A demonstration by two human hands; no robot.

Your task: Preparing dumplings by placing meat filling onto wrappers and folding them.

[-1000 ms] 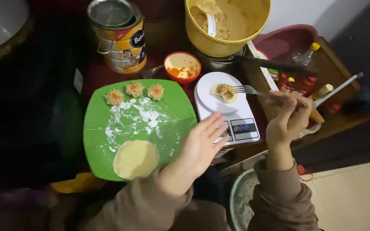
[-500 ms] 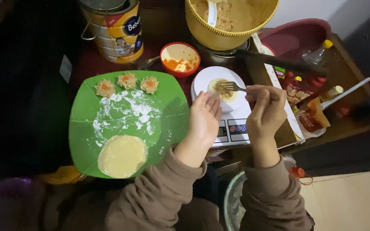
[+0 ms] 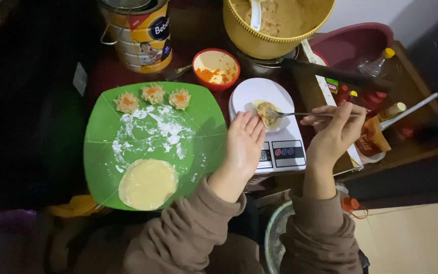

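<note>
My left hand [image 3: 244, 142] lies flat and open against the edge of a white kitchen scale [image 3: 280, 147], fingertips beside a thin wrapper with a lump of filling [image 3: 266, 111] on the scale's white plate. My right hand [image 3: 333, 129] grips a fork [image 3: 300, 114] whose tines touch that filling. To the left lies a green plate [image 3: 204, 122] dusted with flour. It carries three shaped dumplings [image 3: 153, 95] along its far edge and a stack of round wrappers [image 3: 148, 183] at its near edge.
A yellow bowl of filling [image 3: 275, 25] with a spoon stands at the back. Beside it are a small red bowl of grated carrot [image 3: 215, 67] and a big tin can [image 3: 140, 30]. Sauce bottles [image 3: 376, 129] and a dark red basin [image 3: 361, 45] crowd the right.
My right hand has brought the fork leftward onto the filling on the scale. My left hand has moved from the green plate up to the scale's edge.
</note>
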